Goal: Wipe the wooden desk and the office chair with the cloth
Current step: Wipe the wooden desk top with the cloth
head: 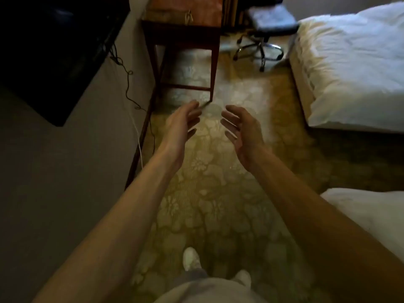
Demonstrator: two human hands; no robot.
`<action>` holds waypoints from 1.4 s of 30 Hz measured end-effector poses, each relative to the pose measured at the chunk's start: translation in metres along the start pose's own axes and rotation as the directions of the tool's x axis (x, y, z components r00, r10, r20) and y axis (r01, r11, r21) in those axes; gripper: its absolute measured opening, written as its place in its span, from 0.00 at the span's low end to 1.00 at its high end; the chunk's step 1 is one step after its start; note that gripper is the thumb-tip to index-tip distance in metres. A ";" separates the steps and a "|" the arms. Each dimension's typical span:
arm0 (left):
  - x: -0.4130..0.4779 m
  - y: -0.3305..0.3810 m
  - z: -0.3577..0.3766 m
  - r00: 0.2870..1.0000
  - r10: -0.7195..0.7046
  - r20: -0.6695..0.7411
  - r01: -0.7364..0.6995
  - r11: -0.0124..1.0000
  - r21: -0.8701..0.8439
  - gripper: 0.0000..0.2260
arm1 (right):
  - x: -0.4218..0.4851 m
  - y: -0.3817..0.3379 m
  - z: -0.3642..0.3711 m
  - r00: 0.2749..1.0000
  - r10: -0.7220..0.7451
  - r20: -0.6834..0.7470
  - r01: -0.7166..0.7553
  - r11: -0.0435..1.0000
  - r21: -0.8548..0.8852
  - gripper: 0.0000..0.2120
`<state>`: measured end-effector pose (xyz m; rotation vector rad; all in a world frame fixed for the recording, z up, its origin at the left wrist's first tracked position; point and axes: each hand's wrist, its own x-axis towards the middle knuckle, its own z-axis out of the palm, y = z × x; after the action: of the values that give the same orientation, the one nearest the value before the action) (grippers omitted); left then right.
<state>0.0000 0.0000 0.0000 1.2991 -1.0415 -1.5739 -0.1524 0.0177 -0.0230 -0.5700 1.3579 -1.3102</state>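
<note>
Wooden desk stands ahead of you at the top of the view, against the left-hand wall, with a small pale object on its top that is too blurred to identify. Just to its right, the office chair sits on its wheeled base beside the corner of a white bed. Your left hand and right hand are stretched out over the patterned carpet, well short of the desk. Both have relaxed, spread fingers, palms turned toward each other, and hold nothing. A dark television hangs on the wall to your left, with cables trailing below it.
</note>
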 end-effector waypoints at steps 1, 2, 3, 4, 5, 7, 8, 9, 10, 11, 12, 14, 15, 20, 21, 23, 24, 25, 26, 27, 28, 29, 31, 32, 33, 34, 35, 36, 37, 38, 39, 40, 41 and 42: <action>0.002 -0.003 0.000 1.000 -0.013 -0.007 0.013 1.000 -0.007 0.17 | 0.000 0.003 0.000 1.000 0.015 -0.014 -0.015 1.000 0.010 0.16; 0.005 -0.003 0.001 1.000 -0.028 -0.011 0.028 1.000 -0.002 0.18 | 0.002 0.003 -0.001 0.999 0.029 -0.025 -0.028 0.999 0.022 0.15; 0.008 -0.007 0.002 0.999 -0.042 -0.002 0.042 0.999 0.005 0.18 | 0.002 0.007 -0.004 0.998 0.044 -0.034 -0.042 0.999 0.034 0.15; 0.008 -0.008 0.003 0.998 -0.057 0.014 0.057 0.998 -0.001 0.18 | 0.001 0.009 -0.006 0.998 0.053 -0.045 -0.051 0.997 0.054 0.15; 0.011 -0.010 0.005 0.998 -0.065 0.024 0.065 0.998 0.002 0.18 | 0.002 0.011 -0.007 0.996 0.060 -0.060 -0.056 0.996 0.065 0.15; 0.016 -0.011 0.008 0.998 -0.061 0.033 0.061 0.998 0.002 0.19 | 0.005 0.011 -0.011 0.995 0.052 -0.083 -0.045 0.996 0.079 0.16; 0.018 -0.009 0.011 0.998 -0.052 0.045 0.052 0.999 0.005 0.19 | 0.007 0.010 -0.013 0.995 0.045 -0.094 -0.037 0.996 0.081 0.17; 0.020 -0.008 0.013 0.998 -0.043 0.053 0.043 0.999 0.012 0.19 | 0.009 0.009 -0.015 0.994 0.037 -0.102 -0.029 0.997 0.078 0.17; 0.023 -0.006 0.018 0.997 -0.040 0.062 0.039 0.999 0.018 0.19 | 0.011 0.007 -0.019 0.993 0.032 -0.110 -0.024 0.997 0.072 0.17; 0.026 -0.005 0.022 0.997 -0.037 0.070 0.036 0.999 0.018 0.19 | 0.013 0.005 -0.022 0.993 0.027 -0.115 -0.019 0.998 0.065 0.17; 0.028 -0.003 0.027 0.996 -0.033 0.081 0.032 0.999 0.018 0.19 | 0.015 0.002 -0.026 0.993 0.023 -0.119 -0.016 0.998 0.058 0.16; 0.035 0.000 0.039 0.995 -0.035 0.098 0.033 0.999 0.019 0.18 | 0.021 -0.004 -0.035 0.992 0.018 -0.128 -0.011 0.998 0.061 0.16; 0.041 0.002 0.046 0.994 -0.036 0.106 0.034 0.999 0.024 0.18 | 0.026 -0.008 -0.039 0.991 0.017 -0.135 -0.008 0.998 0.066 0.16; 0.074 0.013 0.078 0.993 -0.025 0.118 0.021 0.999 0.034 0.18 | 0.059 -0.028 -0.055 0.992 -0.006 -0.129 0.015 0.998 0.065 0.15; 0.080 0.014 0.082 0.993 -0.020 0.120 0.015 0.999 0.040 0.18 | 0.065 -0.032 -0.057 0.992 -0.015 -0.122 0.022 0.998 0.060 0.14; 0.100 0.019 0.098 0.993 -0.010 0.121 0.004 0.999 0.050 0.18 | 0.088 -0.045 -0.067 0.994 -0.034 -0.108 0.041 0.997 0.059 0.13; 0.109 0.021 0.105 0.993 -0.006 0.115 -0.001 0.999 0.053 0.18 | 0.098 -0.051 -0.072 0.994 -0.039 -0.102 0.045 0.997 0.061 0.13; 0.122 0.024 0.117 0.994 0.008 0.109 -0.014 0.998 0.058 0.18 | 0.113 -0.058 -0.080 0.995 -0.047 -0.092 0.053 0.997 0.064 0.13; 0.133 0.026 0.127 0.995 0.011 0.102 -0.017 0.998 0.057 0.17 | 0.126 -0.065 -0.087 0.995 -0.049 -0.084 0.055 0.996 0.071 0.13; 0.143 0.029 0.137 0.995 0.008 0.097 -0.014 0.998 0.054 0.17 | 0.138 -0.072 -0.094 0.995 -0.047 -0.083 0.053 0.995 0.080 0.13; 0.156 0.034 0.151 0.996 0.003 0.095 -0.008 0.999 0.054 0.17 | 0.152 -0.081 -0.104 0.996 -0.046 -0.080 0.053 0.994 0.093 0.14; 0.165 0.038 0.162 0.995 -0.001 0.098 -0.004 0.998 0.056 0.17 | 0.162 -0.088 -0.111 0.996 -0.048 -0.077 0.055 0.994 0.099 0.15; 0.189 0.050 0.191 0.995 0.007 0.104 -0.014 0.997 0.069 0.17 | 0.188 -0.106 -0.129 0.997 -0.055 -0.059 0.060 0.993 0.098 0.16; 0.196 0.055 0.200 0.995 0.012 0.104 -0.020 0.997 0.076 0.17 | 0.195 -0.110 -0.134 0.997 -0.055 -0.048 0.059 0.994 0.089 0.16; 0.208 0.062 0.213 0.994 0.022 0.105 -0.030 0.997 0.076 0.17 | 0.208 -0.120 -0.142 0.998 -0.058 -0.035 0.061 0.995 0.077 0.16; 0.216 0.067 0.224 0.994 0.029 0.105 -0.037 0.997 0.075 0.17 | 0.218 -0.127 -0.148 0.998 -0.059 -0.027 0.061 0.996 0.071 0.15; 0.226 0.070 0.236 0.994 0.029 0.103 -0.036 0.997 0.072 0.17 | 0.230 -0.135 -0.155 0.998 -0.053 -0.023 0.054 0.996 0.069 0.14; 0.232 0.073 0.242 0.994 0.030 0.107 -0.037 0.997 0.069 0.17 | 0.236 -0.139 -0.159 0.998 -0.056 -0.023 0.057 0.996 0.066 0.14; 0.238 0.074 0.249 0.993 0.030 0.110 -0.038 0.997 0.070 0.17 | 0.244 -0.144 -0.163 0.998 -0.059 -0.026 0.060 0.996 0.066 0.13; 0.248 0.075 0.259 0.994 0.025 0.109 -0.033 0.997 0.074 0.17 | 0.255 -0.149 -0.170 0.998 -0.057 -0.022 0.059 0.996 0.062 0.13; 0.256 0.076 0.267 0.994 0.021 0.104 -0.029 0.997 0.077 0.17 | 0.264 -0.153 -0.175 0.998 -0.057 -0.017 0.058 0.997 0.054 0.13; 0.266 0.075 0.275 0.995 0.016 0.096 -0.023 0.997 0.080 0.17 | 0.275 -0.156 -0.180 0.998 -0.053 -0.012 0.054 0.998 0.042 0.13; 0.274 0.074 0.280 0.996 0.007 0.091 -0.015 0.996 0.085 0.17 | 0.284 -0.158 -0.184 0.999 -0.046 -0.012 0.046 0.999 0.028 0.14; 0.283 0.073 0.285 0.996 0.002 0.089 -0.010 0.996 0.092 0.17 | 0.292 -0.159 -0.188 0.999 -0.038 -0.014 0.038 0.999 0.016 0.15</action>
<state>-0.3110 -0.2641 0.0182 1.2960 -1.1845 -1.6076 -0.4546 -0.2156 -0.0289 -0.5794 1.3526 -1.3568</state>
